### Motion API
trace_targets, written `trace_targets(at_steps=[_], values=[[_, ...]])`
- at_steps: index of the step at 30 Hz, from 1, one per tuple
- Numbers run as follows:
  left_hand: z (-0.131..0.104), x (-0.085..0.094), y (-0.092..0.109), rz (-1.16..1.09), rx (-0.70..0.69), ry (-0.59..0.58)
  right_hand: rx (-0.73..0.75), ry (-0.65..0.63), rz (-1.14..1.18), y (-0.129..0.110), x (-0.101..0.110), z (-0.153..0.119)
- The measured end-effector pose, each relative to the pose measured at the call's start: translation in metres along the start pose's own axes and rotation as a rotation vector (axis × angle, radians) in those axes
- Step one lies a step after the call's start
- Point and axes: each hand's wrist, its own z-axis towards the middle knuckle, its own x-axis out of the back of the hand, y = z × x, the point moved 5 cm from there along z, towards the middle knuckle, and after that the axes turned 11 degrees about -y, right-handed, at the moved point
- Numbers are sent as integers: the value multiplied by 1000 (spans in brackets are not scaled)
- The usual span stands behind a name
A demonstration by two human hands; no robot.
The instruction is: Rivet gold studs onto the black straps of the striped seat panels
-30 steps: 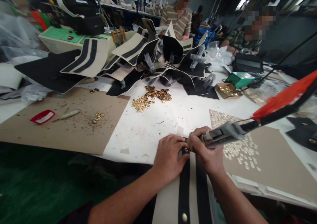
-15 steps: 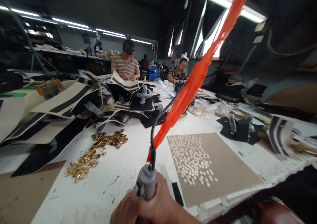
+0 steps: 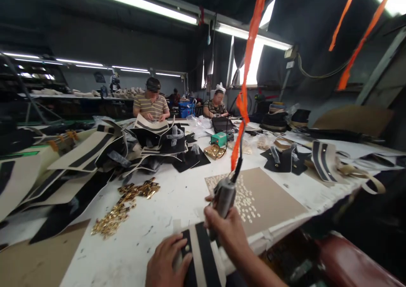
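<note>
My right hand (image 3: 226,223) is wrapped round a grey electric screwdriver (image 3: 226,196). A black cord and an orange ribbon (image 3: 242,105) run up from its top end. Its lower end is mostly hidden by my hand, over the right side of a striped black and beige panel (image 3: 197,247). At the near edge of the table, my left hand (image 3: 168,261) grips the left side of this panel, fingers curved and thumb apart. A small gold stud (image 3: 187,248) shows on the panel's black stripe, between thumb and fingertips.
Gold metal fittings (image 3: 111,219) lie piled on the left. Small pale rings cover part of a brown board (image 3: 279,198) at right. Striped panels (image 3: 79,151) are heaped far left. A green box (image 3: 219,139) stands farther back. Two people (image 3: 151,101) work across the table.
The screwdriver and my right hand have moved right. My left hand, close to the tool before, now rests apart on the striped panel, which has come into view. The camera view has shifted.
</note>
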Motion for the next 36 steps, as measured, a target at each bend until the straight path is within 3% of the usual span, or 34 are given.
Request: trace_targets(at_steps=[2, 4, 8, 10, 12, 15, 19, 21, 24, 26, 28, 32, 36], values=[[-2, 7, 13, -30, 69, -5, -24, 136, -302, -4, 45, -21], [-4, 10, 26, -76, 81, -18, -13, 162, -537, 3, 89, -39], [-9, 14, 38, -123, 70, 11, -56, 185, -821, 43, 167, -63], [-12, 15, 40, -128, 59, 30, -155, 207, -873, 62, 192, -72], [-15, 15, 40, -131, 54, 44, -244, 226, -914, 72, 204, -81], [-16, 16, 40, -136, 61, 54, -178, 282, -1020, 66, 195, -100], [-17, 16, 42, -144, 66, 52, 82, 401, -966, 54, 148, -136], [-17, 16, 43, -152, 67, 63, -43, 246, -698, 67, 113, -144], [-17, 18, 43, -188, 69, 77, -355, -251, -181, 90, 40, -145], [-17, 20, 39, -248, 97, 74, -353, -388, 9, 85, 5, -141], [-18, 23, 32, -354, 169, 77, -278, -399, 25, 72, -14, -136], [-21, 30, 12, -661, 389, 118, -178, -419, -41, 46, -16, -138], [-20, 36, -2, -783, 472, 179, -250, -428, 125, 19, 30, -150]])
